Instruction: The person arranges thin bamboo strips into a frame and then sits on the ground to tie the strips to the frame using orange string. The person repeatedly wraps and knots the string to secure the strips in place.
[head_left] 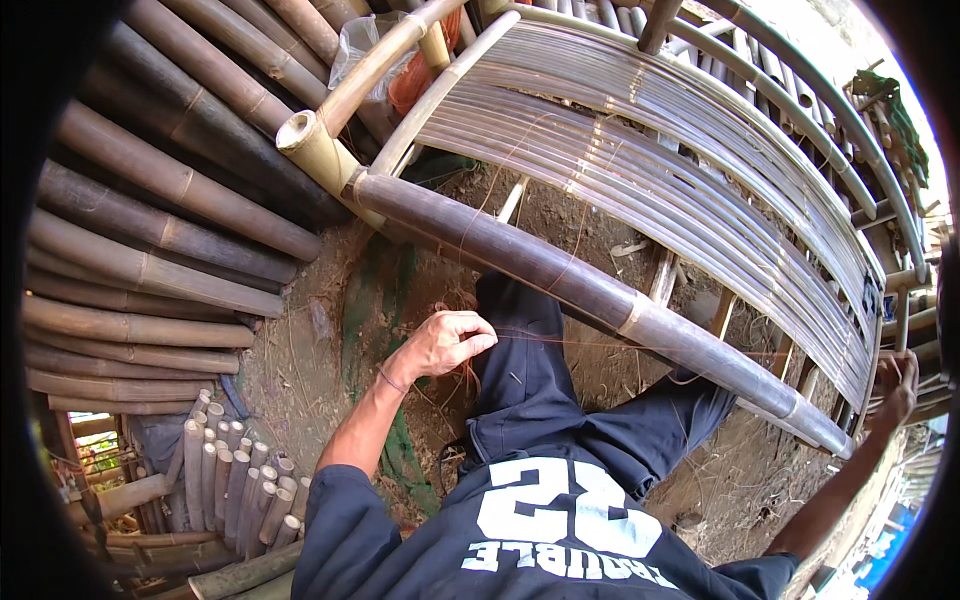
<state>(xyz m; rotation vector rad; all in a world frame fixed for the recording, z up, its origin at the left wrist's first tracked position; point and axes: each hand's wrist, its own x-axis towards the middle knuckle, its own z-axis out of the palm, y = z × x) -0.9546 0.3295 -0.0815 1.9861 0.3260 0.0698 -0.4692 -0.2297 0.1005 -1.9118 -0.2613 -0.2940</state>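
My left hand (445,345) is closed in a pinch, thumb against fingers, on a thin reddish string (640,347). Loose strands of it hang below and behind that hand. From there the string stretches almost straight across my lap to my right hand (896,388), which is raised at the far right with its fingers curled around the other end. Between them lies a bamboo bench (640,140), its front rail a thick dark pole (500,235) and its seat made of thin split slats. Fine reddish strands also loop over the rail and slats.
Stacked dark bamboo poles (170,150) fill the left side. Short cut bamboo pieces (240,470) stand upright at the lower left. A clear plastic bag (365,50) and orange material (408,85) sit behind the bench's corner post (320,150). Green netting (400,465) lies on the dirt.
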